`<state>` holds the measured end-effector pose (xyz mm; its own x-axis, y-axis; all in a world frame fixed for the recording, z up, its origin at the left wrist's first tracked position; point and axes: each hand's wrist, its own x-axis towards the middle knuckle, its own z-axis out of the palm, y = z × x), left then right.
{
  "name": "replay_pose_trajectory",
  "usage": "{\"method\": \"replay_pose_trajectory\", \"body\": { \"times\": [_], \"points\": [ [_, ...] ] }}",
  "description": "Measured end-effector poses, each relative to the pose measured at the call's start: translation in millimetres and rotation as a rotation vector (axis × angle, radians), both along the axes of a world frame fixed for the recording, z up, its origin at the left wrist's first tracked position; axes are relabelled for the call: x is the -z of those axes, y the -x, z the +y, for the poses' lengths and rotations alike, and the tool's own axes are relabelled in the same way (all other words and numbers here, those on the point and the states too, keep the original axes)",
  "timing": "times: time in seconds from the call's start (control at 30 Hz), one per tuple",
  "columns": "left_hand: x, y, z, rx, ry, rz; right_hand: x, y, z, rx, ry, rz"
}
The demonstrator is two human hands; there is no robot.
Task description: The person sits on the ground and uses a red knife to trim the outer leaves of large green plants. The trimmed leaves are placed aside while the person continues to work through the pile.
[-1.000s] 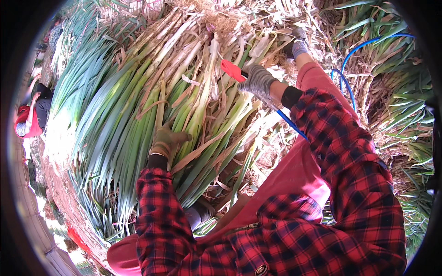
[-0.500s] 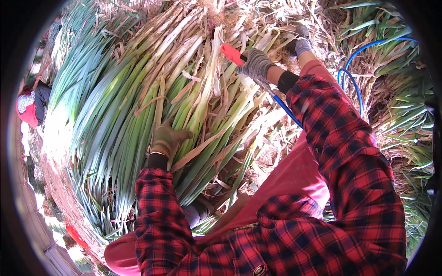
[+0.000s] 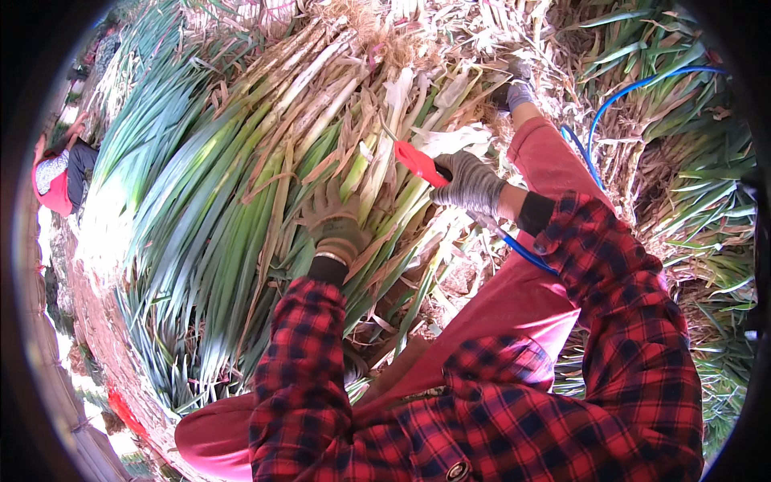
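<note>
In the head view, I see the left hand (image 3: 333, 218) in a tan glove, palm down on the long green onions (image 3: 213, 189), its fingers fanned wide and pointing away from the body, not closed around any stalk. The left arm (image 3: 301, 353) runs nearly straight forward. The right arm (image 3: 618, 281) slants in across the body, and the right hand (image 3: 472, 184), in a grey striped glove, is curled firmly around a red-ended tool (image 3: 418, 162), aimed up and left over the stalks. A blue hose (image 3: 526, 253) trails below that wrist. The onions lie in a broad pile ahead and to the left.
</note>
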<state>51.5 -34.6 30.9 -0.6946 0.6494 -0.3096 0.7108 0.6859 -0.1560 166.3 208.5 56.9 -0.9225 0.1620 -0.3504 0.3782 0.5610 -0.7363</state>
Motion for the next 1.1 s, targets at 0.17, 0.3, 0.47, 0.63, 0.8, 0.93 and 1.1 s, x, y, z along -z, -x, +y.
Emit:
{"method": "replay_pose_trajectory", "body": {
  "times": [0.17, 0.3, 0.47, 0.63, 0.8, 0.93, 1.1],
  "points": [
    [-8, -32, 0, 0.089, -0.078, -0.214, 13, -25, -16, 0.0, 0.099, 0.062],
    [36, 11, -36, -0.225, -0.413, -0.269, 12, -32, -40, -0.099, 0.091, 0.001],
    [22, 45, -29, -0.436, -0.267, -0.463, 13, -49, -64, -0.146, 0.169, -0.033],
    [43, 78, -66, -0.626, -0.529, -0.728, -3, -55, -91, -0.269, 0.101, -0.071],
    [55, 75, -58, -0.63, -0.534, -0.693, 23, -36, -55, -0.09, 0.156, -0.135],
    [51, 82, -67, -0.606, -0.529, -0.663, 19, -45, -92, -0.248, 0.125, -0.006],
    [67, 92, -77, -0.625, -0.617, -0.791, 37, -36, -76, -0.162, 0.105, -0.003]
  ]
}}
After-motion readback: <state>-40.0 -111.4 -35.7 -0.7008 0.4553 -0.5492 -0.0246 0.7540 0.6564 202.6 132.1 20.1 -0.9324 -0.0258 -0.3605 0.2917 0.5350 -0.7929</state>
